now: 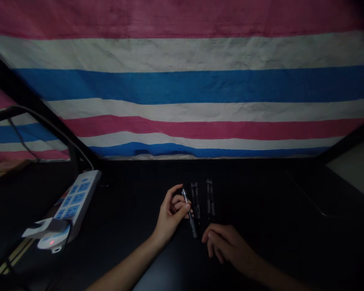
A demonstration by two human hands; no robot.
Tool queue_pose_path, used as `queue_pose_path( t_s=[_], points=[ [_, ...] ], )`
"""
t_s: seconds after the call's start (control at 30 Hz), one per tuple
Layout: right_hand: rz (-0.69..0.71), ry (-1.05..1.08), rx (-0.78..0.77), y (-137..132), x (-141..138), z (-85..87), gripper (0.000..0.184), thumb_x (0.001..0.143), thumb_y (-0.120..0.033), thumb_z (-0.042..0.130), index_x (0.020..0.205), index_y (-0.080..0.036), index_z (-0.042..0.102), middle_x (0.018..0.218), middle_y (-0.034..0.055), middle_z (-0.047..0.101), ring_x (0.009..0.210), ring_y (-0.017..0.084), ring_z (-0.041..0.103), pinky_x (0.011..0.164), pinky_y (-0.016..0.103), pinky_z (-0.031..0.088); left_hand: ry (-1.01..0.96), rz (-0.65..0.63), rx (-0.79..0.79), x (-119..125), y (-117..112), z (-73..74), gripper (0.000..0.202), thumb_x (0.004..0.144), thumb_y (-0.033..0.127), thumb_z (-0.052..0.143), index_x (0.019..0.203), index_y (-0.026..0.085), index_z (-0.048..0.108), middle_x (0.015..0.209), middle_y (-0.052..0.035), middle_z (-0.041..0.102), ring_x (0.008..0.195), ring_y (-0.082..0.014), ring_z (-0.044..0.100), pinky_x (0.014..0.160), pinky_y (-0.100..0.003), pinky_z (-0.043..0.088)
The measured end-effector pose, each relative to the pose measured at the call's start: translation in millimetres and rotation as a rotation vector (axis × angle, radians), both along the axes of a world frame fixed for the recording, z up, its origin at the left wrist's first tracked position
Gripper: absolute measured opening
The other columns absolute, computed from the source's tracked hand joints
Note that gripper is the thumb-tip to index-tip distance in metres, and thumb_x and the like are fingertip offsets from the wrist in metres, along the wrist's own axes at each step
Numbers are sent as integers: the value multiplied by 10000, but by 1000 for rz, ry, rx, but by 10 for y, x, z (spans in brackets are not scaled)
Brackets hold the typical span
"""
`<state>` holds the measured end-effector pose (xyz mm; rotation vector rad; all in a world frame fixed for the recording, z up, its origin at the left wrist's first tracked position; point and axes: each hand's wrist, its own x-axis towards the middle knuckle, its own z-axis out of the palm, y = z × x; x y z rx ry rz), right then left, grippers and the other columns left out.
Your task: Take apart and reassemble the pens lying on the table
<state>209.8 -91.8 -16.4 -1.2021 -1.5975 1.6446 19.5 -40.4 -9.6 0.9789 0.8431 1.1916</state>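
My left hand (172, 212) is closed around a pen (188, 214), thumb and fingers on its middle. The index fingertip rests near the pen's upper end, and the dark, thicker lower end slants down to the right. Just right of it, several dark pens (210, 198) lie side by side on the black table (255, 194), lengthwise away from me. My right hand (226, 244) hovers at their near ends, fingers curled and thumb against the index finger. Whether something small is pinched there is hidden in the dim light.
On the left sits a white power strip (79, 198) with blue sockets, a plugged-in adapter (53, 240) and cables. A striped red, white and blue sheet (200, 87) hangs behind the table. A dark flat panel (330, 194) lies at the right.
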Motion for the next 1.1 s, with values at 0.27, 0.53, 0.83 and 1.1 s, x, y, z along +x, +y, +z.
queue_pose_path(
  t_s=[0.27,0.53,0.83,1.1],
  points=[
    [2,-15,4,-3,-9,32,348,927,-388,394,850,-135,620,598,-9,598,411,56,440,426,171,318,17,17,-12,5,31,16,456,744,229,725,1125,247,475,782,44,576,664,-120,626,585,-238,544],
    [22,-19,-2,-15,-11,14,364,919,-426,399,849,-137,610,597,-4,601,403,60,426,417,179,305,54,20,26,21,110,36,456,747,244,718,1131,234,472,787,36,578,668,-116,623,556,-200,516],
    [17,3,-7,-8,-5,29,343,927,-398,412,848,-136,618,590,-4,604,404,56,430,415,168,314,360,119,192,-63,258,-58,409,790,229,665,1175,189,535,843,-18,609,660,-104,577,642,-228,489],
    [15,-2,-6,-22,-16,46,315,926,-367,411,844,-139,613,600,-8,601,406,56,430,421,171,319,538,119,185,-60,224,-133,510,762,225,653,1240,239,476,1182,-84,526,780,-141,638,594,-231,518]
  ],
)
